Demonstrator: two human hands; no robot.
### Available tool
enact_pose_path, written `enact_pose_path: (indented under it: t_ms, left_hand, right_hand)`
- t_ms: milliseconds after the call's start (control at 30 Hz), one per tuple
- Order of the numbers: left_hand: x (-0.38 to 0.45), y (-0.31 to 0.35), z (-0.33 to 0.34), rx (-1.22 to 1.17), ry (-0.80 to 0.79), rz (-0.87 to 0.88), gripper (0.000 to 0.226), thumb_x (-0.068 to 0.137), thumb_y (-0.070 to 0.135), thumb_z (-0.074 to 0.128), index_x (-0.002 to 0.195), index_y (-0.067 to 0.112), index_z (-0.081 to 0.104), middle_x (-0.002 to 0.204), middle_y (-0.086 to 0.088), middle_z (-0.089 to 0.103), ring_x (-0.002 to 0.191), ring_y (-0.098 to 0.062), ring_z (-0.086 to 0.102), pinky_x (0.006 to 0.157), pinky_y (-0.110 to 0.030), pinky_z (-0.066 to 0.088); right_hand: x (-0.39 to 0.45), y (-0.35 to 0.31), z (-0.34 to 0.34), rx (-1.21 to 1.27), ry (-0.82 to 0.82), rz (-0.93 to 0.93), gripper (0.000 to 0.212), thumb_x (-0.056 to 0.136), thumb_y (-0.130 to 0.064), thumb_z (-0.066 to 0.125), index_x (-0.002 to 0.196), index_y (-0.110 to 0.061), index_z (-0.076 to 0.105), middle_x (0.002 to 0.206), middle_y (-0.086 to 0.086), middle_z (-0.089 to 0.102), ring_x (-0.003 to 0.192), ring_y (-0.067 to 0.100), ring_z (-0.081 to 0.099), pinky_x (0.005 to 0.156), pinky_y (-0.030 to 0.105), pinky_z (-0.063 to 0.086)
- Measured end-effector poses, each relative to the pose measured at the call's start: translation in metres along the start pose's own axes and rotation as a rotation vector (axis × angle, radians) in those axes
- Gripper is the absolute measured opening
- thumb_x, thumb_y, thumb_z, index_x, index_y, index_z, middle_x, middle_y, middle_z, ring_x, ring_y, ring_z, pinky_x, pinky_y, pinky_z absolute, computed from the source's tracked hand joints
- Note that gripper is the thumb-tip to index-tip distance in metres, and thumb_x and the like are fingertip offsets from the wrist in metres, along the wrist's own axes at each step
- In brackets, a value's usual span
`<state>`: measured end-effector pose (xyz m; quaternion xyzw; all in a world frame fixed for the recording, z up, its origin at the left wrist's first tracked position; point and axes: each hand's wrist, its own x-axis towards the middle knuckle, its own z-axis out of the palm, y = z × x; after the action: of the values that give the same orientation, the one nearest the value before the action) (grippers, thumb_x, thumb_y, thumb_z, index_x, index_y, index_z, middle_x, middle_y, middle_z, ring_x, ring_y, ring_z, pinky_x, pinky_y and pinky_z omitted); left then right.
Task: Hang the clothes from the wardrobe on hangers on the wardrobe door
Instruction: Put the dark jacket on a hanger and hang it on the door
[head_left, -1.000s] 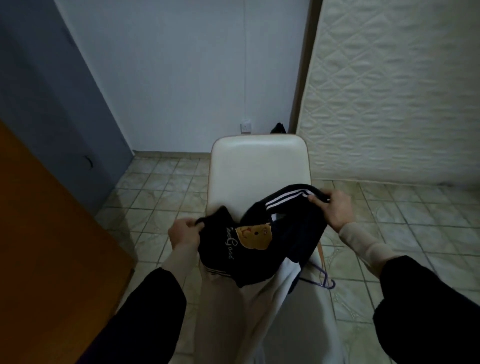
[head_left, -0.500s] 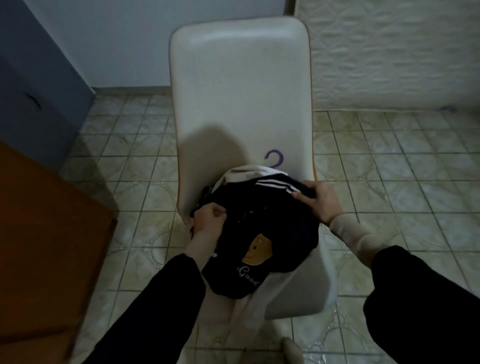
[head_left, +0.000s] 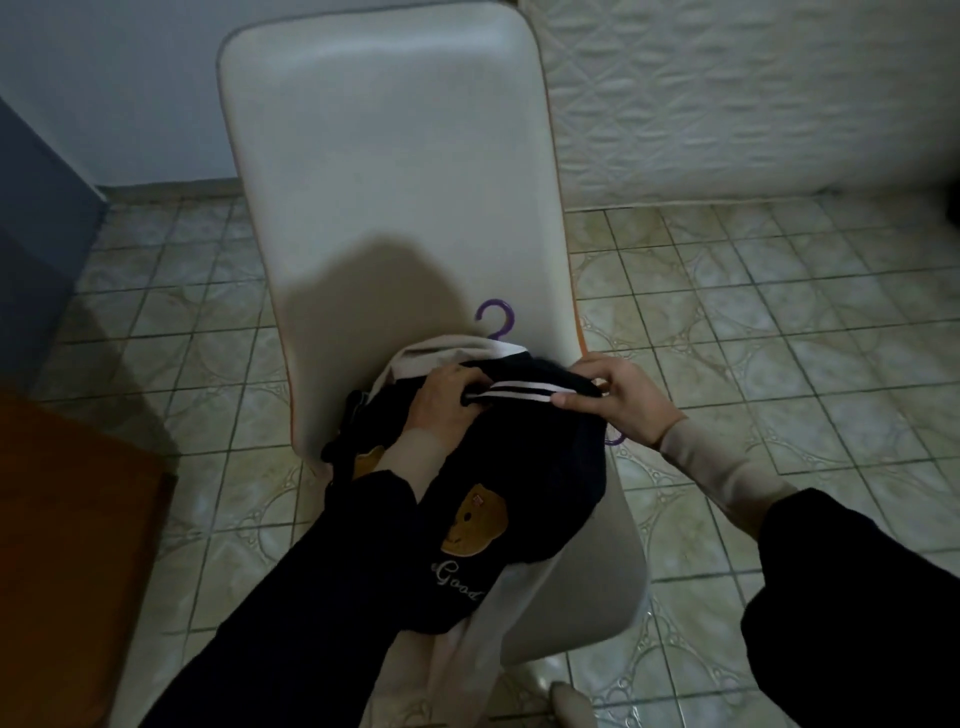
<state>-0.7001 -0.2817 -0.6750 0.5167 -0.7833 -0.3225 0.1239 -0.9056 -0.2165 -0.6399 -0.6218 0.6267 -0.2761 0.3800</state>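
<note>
Since half a second back, your left hand (head_left: 441, 402) has slid from the garment's left edge across to the white-striped band, and your view has dropped closer over the chair.

From the head camera: the dark sweater (head_left: 524, 467) lies bundled on the seat of the white chair (head_left: 384, 171), on top of a pale garment (head_left: 483, 623) that spills off the seat's front edge toward you. The sweater's long axis runs from the striped band at the far end, near the chair back, down toward you and a little left, where the bear patch (head_left: 474, 520) and the stitched word "Good" sit at the near end. The striped band (head_left: 519, 397) itself lies crosswise, left to right, between your two hands.

Your left hand has its fingers curled down onto the band's left end, gripping the cloth. Your right hand (head_left: 618, 397) pinches the band's right end, thumb along the near edge and fingers over the top. Both hands are on the same band, near each other.

A purple hanger hook (head_left: 496, 318) pokes up just beyond the pale garment's collar, pointing toward the chair back, and a bit of purple shows under your right wrist.

A brown wooden panel (head_left: 67, 519) fills the left edge, over a tiled floor (head_left: 753, 338).
</note>
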Motion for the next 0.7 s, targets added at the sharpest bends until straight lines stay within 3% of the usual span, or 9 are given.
enact_pose_path:
  t_ms: [100,167,267,333,433,500,533,600,700]
  left_hand:
    - [-0.002,0.015,-0.010,-0.072,-0.010,-0.015,0.018,0.085,0.011,0.060,0.101,0.009,0.068,0.109,-0.011,0.066,0.103,-0.024,0.058,0.080,-0.023,0.039]
    - [-0.005,0.025,-0.025,-0.109,0.002,0.018,0.020,0.085,0.010,0.060,0.103,0.007,0.068,0.107,-0.010,0.068,0.100,-0.020,0.060,0.079,-0.019,0.037]
    - [-0.006,0.034,-0.054,-0.120,0.040,0.069,0.025,0.085,0.006,0.058,0.108,0.006,0.068,0.099,0.000,0.064,0.094,-0.013,0.057,0.078,-0.013,0.037]
    - [-0.004,0.037,-0.072,-0.107,0.076,0.042,0.022,0.086,0.001,0.057,0.105,0.003,0.067,0.093,-0.006,0.063,0.086,-0.017,0.056,0.072,-0.016,0.035]
    - [0.000,0.034,-0.087,-0.189,0.114,-0.003,0.015,0.083,-0.001,0.060,0.095,0.004,0.067,0.075,-0.003,0.060,0.067,-0.012,0.050,0.065,-0.023,0.037]
    - [0.000,0.031,-0.090,-0.284,0.118,-0.032,0.016,0.082,0.002,0.061,0.091,0.015,0.063,0.074,-0.002,0.061,0.072,-0.016,0.055,0.070,-0.027,0.042]
    - [-0.001,0.028,-0.090,-0.324,0.118,-0.045,0.017,0.083,0.006,0.061,0.088,0.022,0.059,0.078,-0.005,0.063,0.076,-0.018,0.058,0.073,-0.029,0.044]
    - [-0.005,0.024,-0.087,-0.400,0.111,-0.059,0.027,0.085,0.004,0.057,0.082,0.029,0.050,0.078,-0.004,0.062,0.067,-0.005,0.057,0.065,-0.024,0.044]
    - [-0.010,0.018,-0.079,-0.476,0.076,-0.069,0.037,0.087,-0.012,0.045,0.072,0.022,0.046,0.061,0.010,0.055,0.046,0.006,0.045,0.047,-0.012,0.034]
  right_hand:
    - [-0.003,-0.003,-0.014,-0.098,0.115,-0.013,0.011,0.078,-0.025,0.072,0.081,-0.014,0.069,0.074,-0.010,0.056,0.074,0.015,0.049,0.065,0.018,0.035]
    - [-0.006,-0.009,-0.023,-0.190,0.166,-0.035,0.017,0.079,-0.027,0.071,0.087,-0.011,0.071,0.072,-0.005,0.059,0.071,0.015,0.045,0.063,0.023,0.032]
    - [-0.004,-0.025,-0.034,-0.216,0.144,-0.048,0.013,0.084,-0.024,0.066,0.086,-0.011,0.068,0.064,-0.005,0.055,0.058,0.006,0.040,0.058,0.019,0.031]
    - [0.001,-0.035,-0.038,-0.150,0.114,-0.049,0.006,0.086,-0.019,0.064,0.088,-0.015,0.060,0.067,-0.002,0.057,0.058,0.004,0.042,0.062,0.024,0.034]
    - [0.005,-0.053,-0.034,-0.058,0.117,-0.065,0.024,0.088,-0.007,0.058,0.097,-0.022,0.041,0.063,0.001,0.049,0.056,0.014,0.040,0.060,0.022,0.033]
    - [0.007,-0.060,-0.025,-0.078,0.118,-0.100,0.025,0.089,-0.003,0.050,0.098,-0.023,0.037,0.066,0.006,0.050,0.060,0.019,0.039,0.061,0.027,0.033]
    - [0.008,-0.062,-0.020,-0.110,0.121,-0.113,0.023,0.089,-0.002,0.048,0.096,-0.022,0.040,0.069,0.004,0.052,0.063,0.019,0.041,0.062,0.028,0.033]
    - [0.009,-0.061,-0.012,-0.175,0.130,-0.124,0.020,0.090,-0.001,0.045,0.092,-0.020,0.049,0.077,0.001,0.056,0.068,0.018,0.044,0.062,0.027,0.029]
    - [0.010,-0.055,-0.002,-0.201,0.130,-0.086,0.019,0.089,-0.008,0.050,0.098,-0.023,0.059,0.093,-0.001,0.063,0.079,0.015,0.050,0.069,0.025,0.032]
